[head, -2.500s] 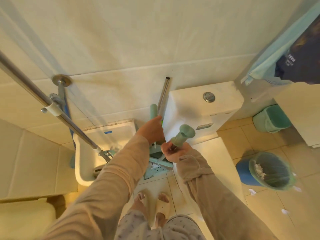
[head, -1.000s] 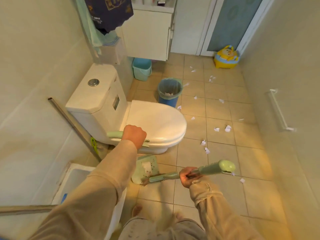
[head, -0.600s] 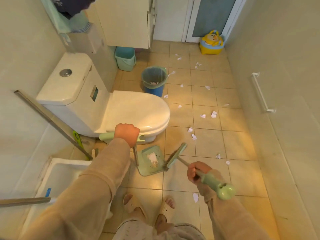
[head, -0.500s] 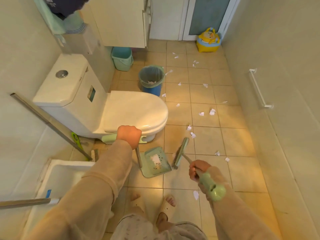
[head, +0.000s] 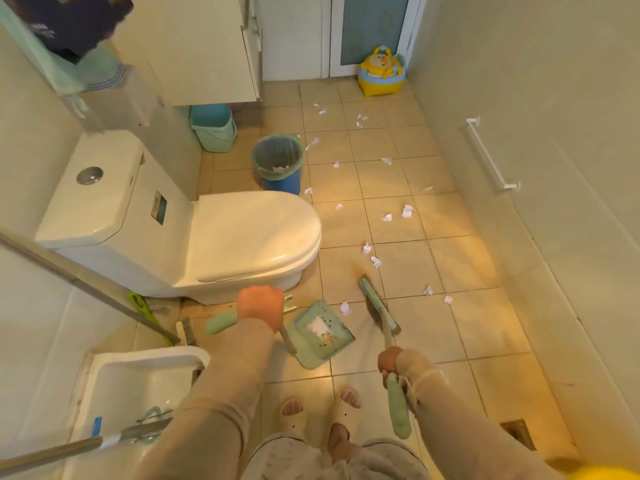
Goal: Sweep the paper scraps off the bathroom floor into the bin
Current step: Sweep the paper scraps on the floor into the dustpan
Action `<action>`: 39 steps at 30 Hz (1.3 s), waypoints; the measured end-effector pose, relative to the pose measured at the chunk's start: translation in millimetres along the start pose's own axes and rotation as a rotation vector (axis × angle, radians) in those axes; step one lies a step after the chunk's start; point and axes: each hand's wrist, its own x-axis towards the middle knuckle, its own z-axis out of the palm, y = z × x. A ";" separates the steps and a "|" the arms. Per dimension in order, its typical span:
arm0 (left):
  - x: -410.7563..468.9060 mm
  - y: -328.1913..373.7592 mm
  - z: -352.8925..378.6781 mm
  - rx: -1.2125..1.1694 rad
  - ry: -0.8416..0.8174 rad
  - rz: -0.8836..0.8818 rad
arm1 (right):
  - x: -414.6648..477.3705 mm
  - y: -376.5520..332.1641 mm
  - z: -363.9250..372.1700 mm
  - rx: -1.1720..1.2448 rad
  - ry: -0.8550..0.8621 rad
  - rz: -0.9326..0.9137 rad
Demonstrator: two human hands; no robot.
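Note:
My left hand (head: pixel 260 306) grips the green handle of a long-handled dustpan (head: pixel 320 336) whose pan rests on the tiles by the toilet, a white scrap lying in it. My right hand (head: pixel 389 362) holds the green handle of a broom (head: pixel 377 306); its head touches the floor just right of the pan, beside one paper scrap (head: pixel 345 308). Several more paper scraps (head: pixel 375 261) lie scattered over the tan tiles toward the door. The blue bin (head: pixel 278 164) with a green liner stands beyond the toilet bowl.
A white toilet (head: pixel 214 233) fills the left middle. A teal bucket (head: pixel 213 128) sits under the cabinet (head: pixel 194 46). A yellow potty (head: pixel 381 71) stands by the door. A white basin (head: pixel 138 386) is at lower left, a floor drain (head: pixel 517 433) at lower right.
The broom head has swung down and to the right of the dustpan and now rests on the tiles. The dustpan has tilted slightly. The view has shifted back a little.

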 end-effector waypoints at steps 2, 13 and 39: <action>-1.9 7.5 -1.3 0.009 0.038 0.021 | -6.5 -3.9 0.1 -0.016 -0.029 0.011; 5.9 -6.4 6.7 -0.014 0.191 0.093 | -27.0 10.4 -10.4 0.068 -0.278 0.113; 4.5 -1.2 4.6 0.028 0.198 0.198 | -41.6 70.7 55.7 -0.049 -0.002 0.050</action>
